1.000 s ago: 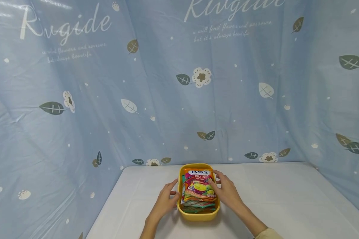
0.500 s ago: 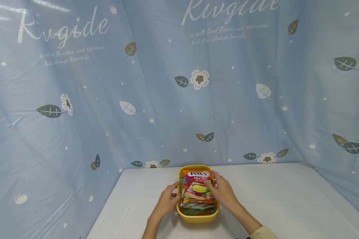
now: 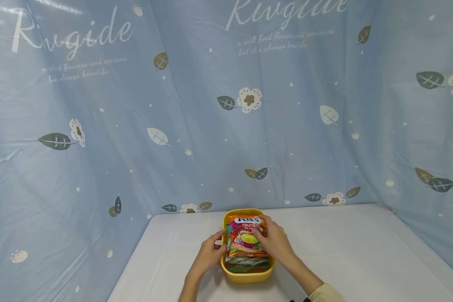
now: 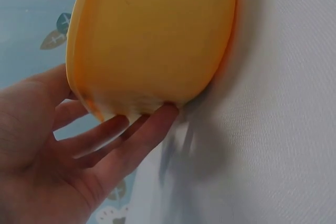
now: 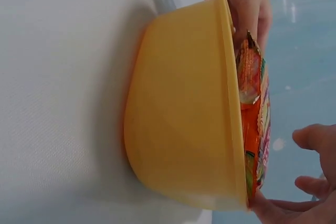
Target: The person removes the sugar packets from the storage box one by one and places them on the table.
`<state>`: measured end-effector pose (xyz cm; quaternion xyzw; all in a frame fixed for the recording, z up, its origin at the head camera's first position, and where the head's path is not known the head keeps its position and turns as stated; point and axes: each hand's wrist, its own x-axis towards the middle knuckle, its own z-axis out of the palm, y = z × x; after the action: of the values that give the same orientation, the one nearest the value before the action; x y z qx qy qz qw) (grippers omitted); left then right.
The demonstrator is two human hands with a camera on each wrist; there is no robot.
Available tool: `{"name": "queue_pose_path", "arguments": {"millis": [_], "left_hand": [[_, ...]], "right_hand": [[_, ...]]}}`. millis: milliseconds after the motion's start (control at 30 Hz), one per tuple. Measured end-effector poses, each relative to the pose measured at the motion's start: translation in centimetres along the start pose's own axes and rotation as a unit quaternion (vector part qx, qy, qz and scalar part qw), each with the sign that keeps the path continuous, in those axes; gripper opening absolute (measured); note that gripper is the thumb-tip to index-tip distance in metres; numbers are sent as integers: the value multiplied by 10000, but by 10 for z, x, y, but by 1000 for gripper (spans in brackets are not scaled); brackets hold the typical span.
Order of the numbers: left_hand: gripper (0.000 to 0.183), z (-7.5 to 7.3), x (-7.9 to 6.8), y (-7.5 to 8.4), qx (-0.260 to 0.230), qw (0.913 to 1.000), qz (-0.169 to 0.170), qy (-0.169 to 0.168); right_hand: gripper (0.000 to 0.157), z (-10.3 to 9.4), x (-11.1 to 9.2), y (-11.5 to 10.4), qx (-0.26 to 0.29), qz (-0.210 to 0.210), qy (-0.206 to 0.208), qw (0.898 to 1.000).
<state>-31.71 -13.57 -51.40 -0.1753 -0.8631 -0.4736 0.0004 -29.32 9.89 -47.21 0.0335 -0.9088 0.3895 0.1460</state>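
Touching the yellow tub, set lengthwise straight ahead: left side with a loose left grip, far-right rim with an uncurled right grip, nearer the candy bag inside!

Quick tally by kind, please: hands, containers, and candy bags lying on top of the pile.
Bare hands: 2 (left hand, right hand)
Yellow, round-cornered plastic container: 1
Glossy purple-and-orange candy bag on top: 1
Total: 4; packets beneath overlap too much to count.

A white table carries a yellow tub
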Motion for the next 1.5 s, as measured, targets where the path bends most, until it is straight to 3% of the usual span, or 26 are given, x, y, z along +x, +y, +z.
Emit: {"name": "queue_pose_path", "arguments": {"millis": [433,800,1167,1500], "left_hand": [[53,0,1,3,-296,9996,-24,-5],[53,0,0,0,-104,9999,55,54],[52,0,2,0,-100,9999,60,33],[51,-1,-1,-2,-331,9994,-20,-107]], "right_hand": [[64,2,8,-6,-95,225,-536,9983],[64,5,5,-12,267,404,-785,9957],[67,5,4,-9,329,202,-799,9961],[74,5,5,-10,120,390,-1009,9941]]}}
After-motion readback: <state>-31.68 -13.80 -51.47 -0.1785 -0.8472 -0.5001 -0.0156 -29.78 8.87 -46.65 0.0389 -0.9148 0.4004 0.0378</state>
